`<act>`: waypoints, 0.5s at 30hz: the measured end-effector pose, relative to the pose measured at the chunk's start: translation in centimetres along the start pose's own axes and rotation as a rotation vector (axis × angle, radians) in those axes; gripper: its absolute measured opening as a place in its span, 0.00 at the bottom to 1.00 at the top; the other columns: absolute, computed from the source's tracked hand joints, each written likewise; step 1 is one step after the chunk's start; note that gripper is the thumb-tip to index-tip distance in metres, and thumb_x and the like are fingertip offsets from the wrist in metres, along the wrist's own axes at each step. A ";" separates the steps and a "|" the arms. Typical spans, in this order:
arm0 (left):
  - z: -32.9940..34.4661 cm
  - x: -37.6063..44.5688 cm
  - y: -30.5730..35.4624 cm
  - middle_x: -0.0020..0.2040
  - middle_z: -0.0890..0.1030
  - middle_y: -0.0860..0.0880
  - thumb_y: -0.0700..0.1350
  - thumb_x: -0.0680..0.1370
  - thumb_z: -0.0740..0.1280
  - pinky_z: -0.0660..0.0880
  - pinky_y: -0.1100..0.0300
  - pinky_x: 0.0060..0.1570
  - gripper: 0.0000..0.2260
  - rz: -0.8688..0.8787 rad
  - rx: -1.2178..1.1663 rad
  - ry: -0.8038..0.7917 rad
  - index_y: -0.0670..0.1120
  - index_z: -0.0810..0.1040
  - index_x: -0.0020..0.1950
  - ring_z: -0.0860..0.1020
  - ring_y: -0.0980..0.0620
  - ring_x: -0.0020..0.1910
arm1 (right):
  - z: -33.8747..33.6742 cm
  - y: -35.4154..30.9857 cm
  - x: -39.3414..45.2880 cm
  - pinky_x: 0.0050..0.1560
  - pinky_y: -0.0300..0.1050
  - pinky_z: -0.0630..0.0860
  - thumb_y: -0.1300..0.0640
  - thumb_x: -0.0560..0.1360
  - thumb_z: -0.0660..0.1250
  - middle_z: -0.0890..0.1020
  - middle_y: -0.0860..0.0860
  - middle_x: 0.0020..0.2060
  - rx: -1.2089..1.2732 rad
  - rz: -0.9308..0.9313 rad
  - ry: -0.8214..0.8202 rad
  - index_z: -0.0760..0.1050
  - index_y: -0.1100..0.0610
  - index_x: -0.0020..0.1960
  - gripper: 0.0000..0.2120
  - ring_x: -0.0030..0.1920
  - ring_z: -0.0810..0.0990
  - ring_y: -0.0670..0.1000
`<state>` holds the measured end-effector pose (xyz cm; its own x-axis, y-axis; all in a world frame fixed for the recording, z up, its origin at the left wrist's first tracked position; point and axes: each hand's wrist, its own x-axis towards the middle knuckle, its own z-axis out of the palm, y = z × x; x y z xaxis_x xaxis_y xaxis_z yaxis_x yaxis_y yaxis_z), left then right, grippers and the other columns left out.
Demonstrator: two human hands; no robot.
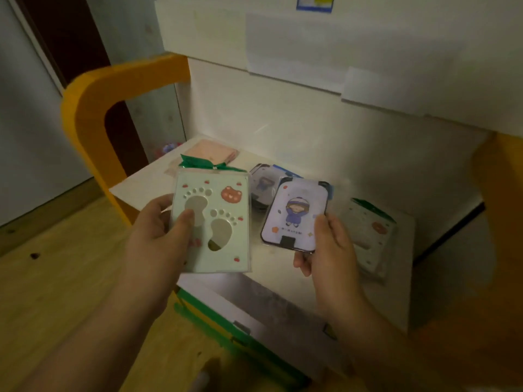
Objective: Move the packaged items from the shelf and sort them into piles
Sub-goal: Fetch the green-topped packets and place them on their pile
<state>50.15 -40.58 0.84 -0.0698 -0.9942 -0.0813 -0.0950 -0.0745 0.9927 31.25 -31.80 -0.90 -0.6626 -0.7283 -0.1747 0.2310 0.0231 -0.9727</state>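
I see my left hand (161, 222) gripping a glossy green footprint pack (212, 222), my right hand (325, 244) pinching a rounded lilac card (295, 215).

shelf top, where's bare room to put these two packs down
Bare patches on the shelf: along the back wall behind the purple pile, and the left front corner beside the pink pile. A narrow gap runs between the purple pile and the green pile. The middle is crowded.

Glossy plastic-wrapped footprint card (212, 222); glossy purple card (295, 215); wood floor (56, 264).
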 end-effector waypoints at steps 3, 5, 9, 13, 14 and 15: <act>0.5 3.4 -0.2 0.48 0.83 0.54 0.50 0.81 0.64 0.80 0.59 0.31 0.08 0.022 0.039 -0.072 0.57 0.72 0.60 0.85 0.57 0.39 | 1.0 1.0 1.7 0.22 0.37 0.69 0.51 0.84 0.54 0.84 0.53 0.38 -0.116 -0.027 0.101 0.75 0.51 0.51 0.11 0.25 0.74 0.47; 0.6 5.7 0.0 0.49 0.83 0.54 0.50 0.81 0.64 0.82 0.53 0.35 0.09 0.033 0.058 -0.122 0.57 0.73 0.61 0.85 0.54 0.40 | 1.8 1.3 3.1 0.23 0.37 0.70 0.50 0.84 0.54 0.83 0.52 0.37 -0.225 -0.034 0.141 0.74 0.52 0.52 0.12 0.25 0.75 0.46; 1.0 10.8 0.3 0.50 0.83 0.56 0.52 0.80 0.64 0.82 0.54 0.35 0.12 0.050 0.090 -0.214 0.58 0.72 0.64 0.85 0.53 0.41 | 3.6 1.1 6.1 0.26 0.37 0.72 0.52 0.85 0.54 0.80 0.52 0.39 -0.290 0.016 0.201 0.73 0.54 0.52 0.11 0.31 0.75 0.47; 1.5 15.1 0.7 0.48 0.83 0.58 0.50 0.81 0.63 0.82 0.55 0.34 0.08 0.060 0.041 -0.294 0.60 0.72 0.60 0.85 0.56 0.39 | 5.5 1.5 10.4 0.33 0.42 0.75 0.50 0.84 0.54 0.81 0.53 0.43 -0.418 0.015 0.262 0.75 0.55 0.54 0.13 0.38 0.77 0.49; 1.6 15.8 0.8 0.48 0.83 0.58 0.50 0.81 0.63 0.82 0.54 0.35 0.07 0.061 0.033 -0.309 0.61 0.72 0.58 0.85 0.56 0.40 | 5.8 1.6 11.2 0.38 0.46 0.78 0.50 0.84 0.54 0.82 0.53 0.45 -0.481 -0.010 0.275 0.75 0.55 0.54 0.13 0.41 0.79 0.50; 1.6 16.5 0.8 0.48 0.83 0.58 0.50 0.81 0.63 0.82 0.54 0.35 0.07 0.058 0.026 -0.327 0.61 0.72 0.57 0.85 0.57 0.40 | 6.2 1.6 11.9 0.42 0.49 0.80 0.50 0.84 0.54 0.82 0.54 0.46 -0.542 -0.034 0.288 0.75 0.54 0.52 0.13 0.43 0.80 0.52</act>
<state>47.31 -56.91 0.17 -0.3903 -0.9192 -0.0528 -0.1067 -0.0118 0.9942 28.16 -44.69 -3.59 -0.8468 -0.5218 -0.1032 -0.1386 0.4037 -0.9043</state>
